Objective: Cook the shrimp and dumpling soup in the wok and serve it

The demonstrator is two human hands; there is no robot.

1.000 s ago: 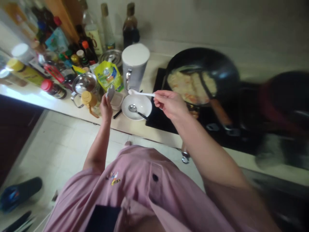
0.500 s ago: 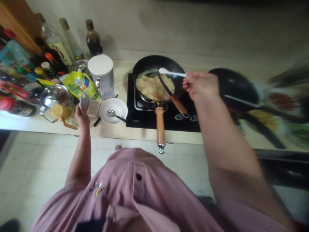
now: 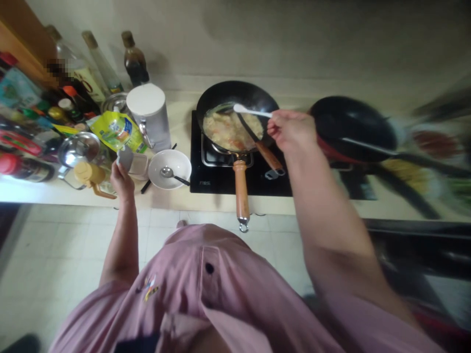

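Between the thumb and fingers of my right hand [image 3: 292,130] is a small white spoon [image 3: 252,112], its bowl above the wok [image 3: 209,95]. Pale food with orange bits [image 3: 230,130] lies in the wok, and a wood-handled utensil [image 3: 270,158] leans in it. My left hand [image 3: 122,182] is closed on a grey lid [image 3: 125,158], held up beside a small whitish container [image 3: 139,165]. What the container holds cannot be made out. Just right of it stands a white bowl [image 3: 156,162] with a black-handled spoon [image 3: 167,171] inside.
A white-lidded pitcher [image 3: 147,117] and a yellow pouch [image 3: 117,130] stand behind my left hand. Bottles and jars crowd the left. The wok's wooden handle [image 3: 241,191] juts over the counter edge. A second dark pan [image 3: 349,127] sits to the right on the stove [image 3: 206,182].
The view has shifted slightly to the right. My right hand and the white spoon have moved a little left over the wok; the left hand still grips the lid.
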